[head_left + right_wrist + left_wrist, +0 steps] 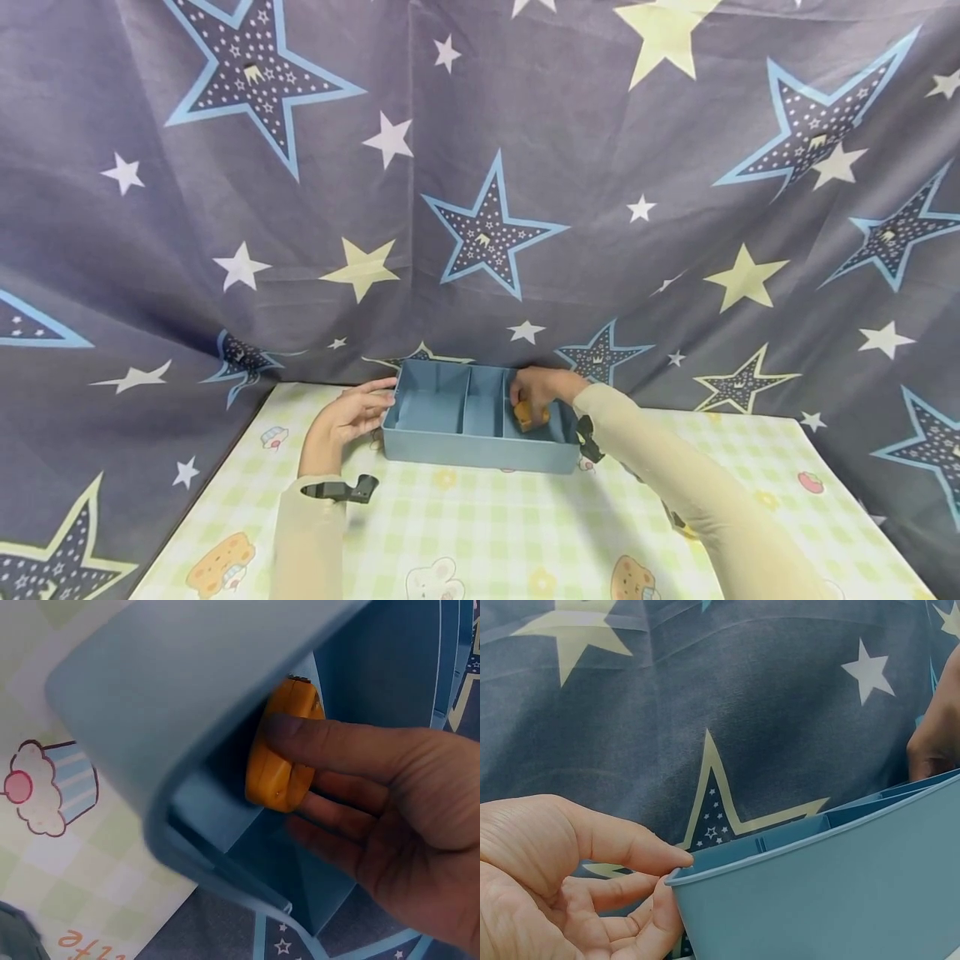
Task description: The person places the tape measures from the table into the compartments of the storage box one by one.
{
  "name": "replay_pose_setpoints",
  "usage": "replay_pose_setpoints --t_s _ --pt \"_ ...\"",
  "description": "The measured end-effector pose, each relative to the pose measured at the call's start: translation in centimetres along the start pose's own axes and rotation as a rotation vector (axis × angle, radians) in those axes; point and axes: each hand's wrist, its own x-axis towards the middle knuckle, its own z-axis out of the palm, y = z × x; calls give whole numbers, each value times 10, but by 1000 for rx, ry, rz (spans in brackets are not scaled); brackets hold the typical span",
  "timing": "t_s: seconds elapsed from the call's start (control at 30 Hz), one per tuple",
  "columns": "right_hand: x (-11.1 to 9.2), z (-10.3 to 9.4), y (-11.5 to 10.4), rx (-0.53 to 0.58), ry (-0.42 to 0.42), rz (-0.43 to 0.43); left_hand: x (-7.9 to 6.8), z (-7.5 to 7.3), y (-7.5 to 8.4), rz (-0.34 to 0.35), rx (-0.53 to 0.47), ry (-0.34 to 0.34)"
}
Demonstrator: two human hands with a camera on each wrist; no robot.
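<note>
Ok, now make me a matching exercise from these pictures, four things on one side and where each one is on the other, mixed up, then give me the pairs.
Things
1. Rounded orange object
2. Blue rectangular box with dividers
3. Left hand
4. Dark star-patterned cloth

Places
A. Touching the box's left end
B. Hanging behind the box
C. Held by the right hand, inside the box
D. Standing on the green-and-white checked tablecloth

Pairs
1-C, 2-D, 3-A, 4-B

Left hand (349,417): pinching | right hand (546,386): pinching | right forearm (686,475): angled inward
</note>
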Motion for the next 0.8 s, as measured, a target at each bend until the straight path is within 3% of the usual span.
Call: replay_pose_setpoints --t_s 0.47,0.8 --pt "3 2 0 -3 47 -49 -1 2 0 5 -34 29" --pt "5 2 -2 -22 25 0 1 1 1 -10 2 36"
